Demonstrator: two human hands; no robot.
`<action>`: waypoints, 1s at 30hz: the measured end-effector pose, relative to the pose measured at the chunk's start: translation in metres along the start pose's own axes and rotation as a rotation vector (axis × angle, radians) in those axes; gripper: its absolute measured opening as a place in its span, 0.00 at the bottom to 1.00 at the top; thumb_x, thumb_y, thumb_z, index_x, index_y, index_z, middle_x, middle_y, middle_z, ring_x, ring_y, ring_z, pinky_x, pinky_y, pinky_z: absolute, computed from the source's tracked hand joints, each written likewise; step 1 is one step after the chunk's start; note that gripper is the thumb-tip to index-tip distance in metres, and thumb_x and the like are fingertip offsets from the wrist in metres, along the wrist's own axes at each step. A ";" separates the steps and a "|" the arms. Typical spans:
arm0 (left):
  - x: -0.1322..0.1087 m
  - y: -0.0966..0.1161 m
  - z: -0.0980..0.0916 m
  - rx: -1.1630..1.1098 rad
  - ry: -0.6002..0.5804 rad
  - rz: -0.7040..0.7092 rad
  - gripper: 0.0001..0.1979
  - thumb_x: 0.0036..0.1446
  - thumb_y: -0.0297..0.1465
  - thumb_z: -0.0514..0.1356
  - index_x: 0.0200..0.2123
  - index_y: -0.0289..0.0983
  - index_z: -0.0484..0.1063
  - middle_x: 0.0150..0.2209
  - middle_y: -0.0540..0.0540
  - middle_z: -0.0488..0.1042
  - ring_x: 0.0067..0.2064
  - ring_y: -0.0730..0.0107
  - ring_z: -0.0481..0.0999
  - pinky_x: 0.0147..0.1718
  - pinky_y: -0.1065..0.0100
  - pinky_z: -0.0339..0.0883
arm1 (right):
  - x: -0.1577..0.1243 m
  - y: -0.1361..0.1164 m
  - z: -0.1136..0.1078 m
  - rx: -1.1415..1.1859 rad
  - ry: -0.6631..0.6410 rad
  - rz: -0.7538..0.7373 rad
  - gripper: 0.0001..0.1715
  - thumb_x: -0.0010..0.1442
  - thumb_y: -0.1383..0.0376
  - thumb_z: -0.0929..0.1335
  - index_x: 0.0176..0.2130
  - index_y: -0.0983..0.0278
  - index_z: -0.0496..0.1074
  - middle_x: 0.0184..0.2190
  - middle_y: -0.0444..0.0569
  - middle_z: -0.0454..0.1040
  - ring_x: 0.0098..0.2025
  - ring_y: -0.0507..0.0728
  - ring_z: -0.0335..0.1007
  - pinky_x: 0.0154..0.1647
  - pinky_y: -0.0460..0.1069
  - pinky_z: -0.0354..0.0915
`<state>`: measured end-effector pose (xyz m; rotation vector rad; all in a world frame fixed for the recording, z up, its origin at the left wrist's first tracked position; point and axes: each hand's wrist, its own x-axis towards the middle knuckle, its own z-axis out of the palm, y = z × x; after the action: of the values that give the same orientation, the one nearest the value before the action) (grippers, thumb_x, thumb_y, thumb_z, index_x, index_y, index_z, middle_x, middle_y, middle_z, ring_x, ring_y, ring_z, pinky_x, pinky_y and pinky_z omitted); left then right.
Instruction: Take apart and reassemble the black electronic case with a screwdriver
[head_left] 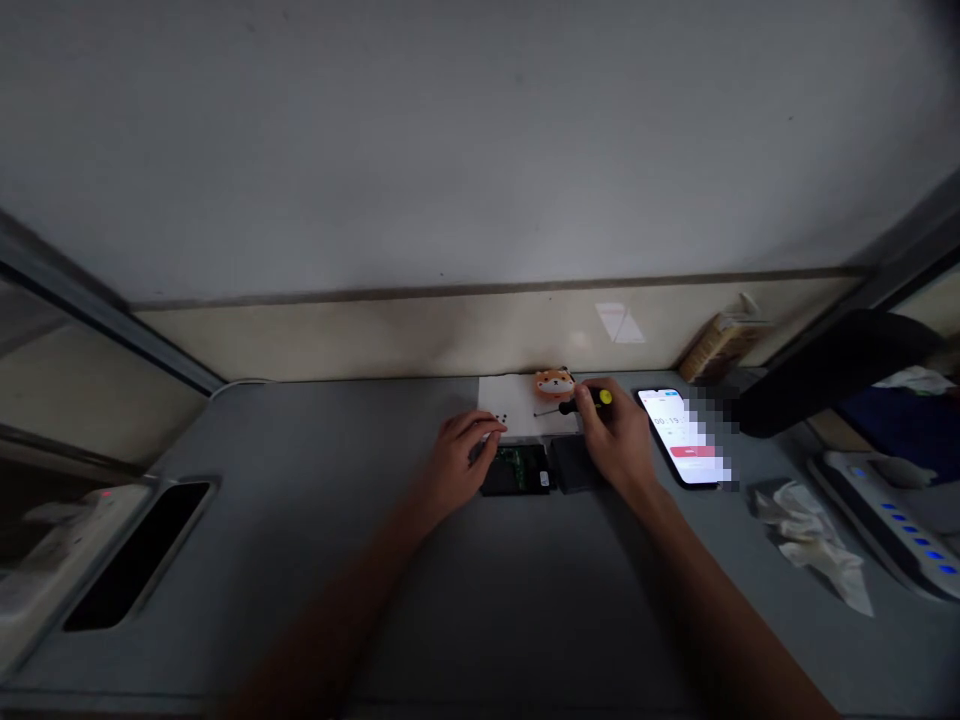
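My right hand (621, 438) grips a screwdriver (604, 398) with a black handle and yellow end, its thin shaft pointing left over a white sheet of paper (517, 390). A few small dark screws (504, 417) lie on the paper. Beside them, my left hand (461, 458) has its fingertips drawn together with the thumb; what they pinch, if anything, is too small to make out. Under that hand sits an open black device with a green circuit board (517, 466). A flat black cover (571, 466) lies to its right, partly behind my right hand.
An orange animal-faced case (553, 383) rests at the paper's back edge. To the right are a lit phone (679, 435), a crumpled tissue (814, 540), a small box (721, 345), a dark cylinder (832, 370) and a device with blue lights (892, 520). A dark phone (139, 555) lies left.
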<state>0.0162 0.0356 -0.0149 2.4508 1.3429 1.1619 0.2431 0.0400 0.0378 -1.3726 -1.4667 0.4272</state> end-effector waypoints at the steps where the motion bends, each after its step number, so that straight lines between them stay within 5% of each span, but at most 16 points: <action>1: 0.000 0.000 0.000 0.005 0.004 0.000 0.14 0.72 0.33 0.51 0.45 0.41 0.76 0.44 0.45 0.79 0.49 0.63 0.79 0.50 0.59 0.70 | 0.000 -0.002 -0.001 0.000 -0.001 -0.007 0.29 0.64 0.40 0.63 0.36 0.61 0.73 0.29 0.50 0.79 0.26 0.56 0.68 0.29 0.50 0.61; 12: -0.002 0.002 0.003 0.036 -0.018 -0.063 0.11 0.67 0.36 0.61 0.50 0.45 0.77 0.48 0.46 0.78 0.52 0.61 0.78 0.54 0.57 0.69 | -0.008 -0.019 0.001 0.242 0.076 0.030 0.26 0.64 0.42 0.65 0.31 0.60 0.71 0.24 0.45 0.74 0.27 0.54 0.68 0.26 0.49 0.63; 17: -0.001 -0.002 0.002 0.030 -0.029 0.001 0.09 0.69 0.36 0.58 0.43 0.43 0.79 0.45 0.47 0.79 0.48 0.64 0.79 0.52 0.57 0.69 | -0.009 -0.018 0.005 0.288 0.055 0.050 0.26 0.64 0.42 0.65 0.31 0.60 0.72 0.26 0.46 0.75 0.28 0.54 0.69 0.28 0.49 0.66; 24: 0.001 0.004 -0.007 0.061 -0.031 0.041 0.09 0.69 0.36 0.58 0.44 0.42 0.77 0.45 0.46 0.79 0.48 0.62 0.78 0.52 0.57 0.68 | -0.009 -0.017 0.005 0.290 0.039 0.057 0.26 0.63 0.42 0.66 0.32 0.60 0.72 0.27 0.46 0.75 0.29 0.55 0.70 0.30 0.50 0.66; 30: 0.006 -0.001 -0.020 0.129 -0.065 -0.045 0.14 0.69 0.27 0.49 0.45 0.40 0.75 0.40 0.45 0.79 0.44 0.62 0.79 0.47 0.60 0.68 | -0.013 -0.011 0.014 0.248 -0.048 0.027 0.24 0.64 0.44 0.65 0.33 0.60 0.72 0.26 0.45 0.73 0.29 0.55 0.68 0.31 0.50 0.64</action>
<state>0.0037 0.0359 0.0021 2.5077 1.4895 1.0065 0.2229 0.0306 0.0355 -1.1923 -1.3839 0.6412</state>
